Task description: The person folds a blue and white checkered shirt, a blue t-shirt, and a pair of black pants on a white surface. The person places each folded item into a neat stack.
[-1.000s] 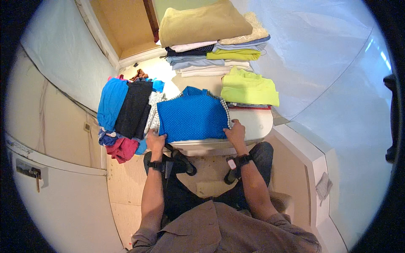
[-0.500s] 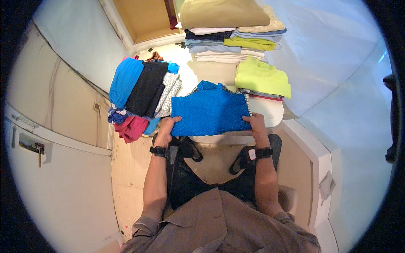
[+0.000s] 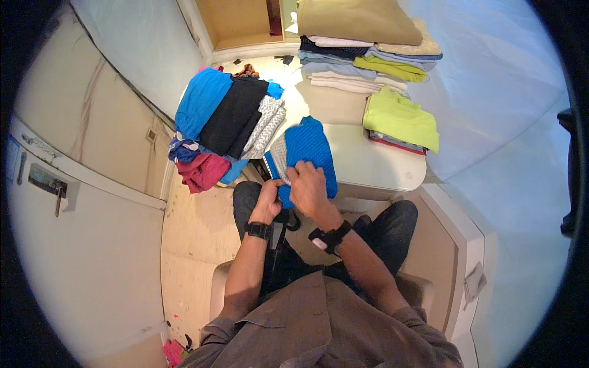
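Note:
A blue dotted garment (image 3: 314, 142), with pale grey patterned cloth showing along its left part, is folded into a narrow bundle in front of me. My left hand (image 3: 268, 199) grips its lower left edge, thumb pointing toward the other hand. My right hand (image 3: 308, 189) lies across the lower front with curled fingers, pinching the cloth close to the left thumb. The garment tilts over the near left end of the white bench. Its underside is hidden from me.
Left of the bench rises a clothes pile with a blue garment (image 3: 199, 104), a black one (image 3: 236, 113) and a crimson one (image 3: 202, 172). A lime garment (image 3: 402, 119) tops a small stack on the white bench (image 3: 374, 172). Behind it stands a taller folded stack (image 3: 362, 24).
The blue garment was spread wide between both hands; now it is folded narrower and turned. My right hand has come left across it, beside my left hand. The view has shifted slightly.

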The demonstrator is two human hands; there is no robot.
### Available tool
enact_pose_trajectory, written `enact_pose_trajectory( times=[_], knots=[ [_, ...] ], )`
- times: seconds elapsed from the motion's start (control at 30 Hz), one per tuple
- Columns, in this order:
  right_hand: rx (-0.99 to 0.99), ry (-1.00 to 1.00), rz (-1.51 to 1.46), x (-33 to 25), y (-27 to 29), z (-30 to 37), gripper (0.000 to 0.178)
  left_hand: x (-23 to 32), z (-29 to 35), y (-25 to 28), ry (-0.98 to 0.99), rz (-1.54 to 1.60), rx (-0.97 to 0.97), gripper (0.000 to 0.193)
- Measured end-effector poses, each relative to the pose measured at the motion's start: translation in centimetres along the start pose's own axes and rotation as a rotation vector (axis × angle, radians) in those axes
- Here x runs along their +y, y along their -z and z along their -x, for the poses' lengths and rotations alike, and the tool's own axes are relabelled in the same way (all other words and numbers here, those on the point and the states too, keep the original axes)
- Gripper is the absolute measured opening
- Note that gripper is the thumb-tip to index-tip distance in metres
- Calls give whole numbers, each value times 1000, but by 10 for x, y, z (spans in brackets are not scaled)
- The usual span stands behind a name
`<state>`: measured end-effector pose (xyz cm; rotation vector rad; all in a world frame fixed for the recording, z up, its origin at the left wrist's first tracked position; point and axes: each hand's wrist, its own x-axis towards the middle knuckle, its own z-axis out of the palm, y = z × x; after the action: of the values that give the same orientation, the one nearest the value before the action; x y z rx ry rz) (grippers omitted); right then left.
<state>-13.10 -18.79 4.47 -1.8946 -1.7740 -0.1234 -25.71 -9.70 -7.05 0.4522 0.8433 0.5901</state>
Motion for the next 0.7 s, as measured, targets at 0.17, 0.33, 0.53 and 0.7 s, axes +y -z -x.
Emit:
enact_pose_trajectory(
  times=[0.17,0.33,0.53,0.7],
  knots=[
    [-60,55,-45,0,-24,34,37,5,25,-21,75,163,-37,23],
    [115,211,-119,4,-25,44,35,1,28,-30,9,194,-214,53],
    [97,262,-234,12,-30,64,42,-2,21,-32,96,-96,-11,27],
    [209,-57,-553,16,18,64,33,0,33,-39,-145,-233,-109,45]
  ],
)
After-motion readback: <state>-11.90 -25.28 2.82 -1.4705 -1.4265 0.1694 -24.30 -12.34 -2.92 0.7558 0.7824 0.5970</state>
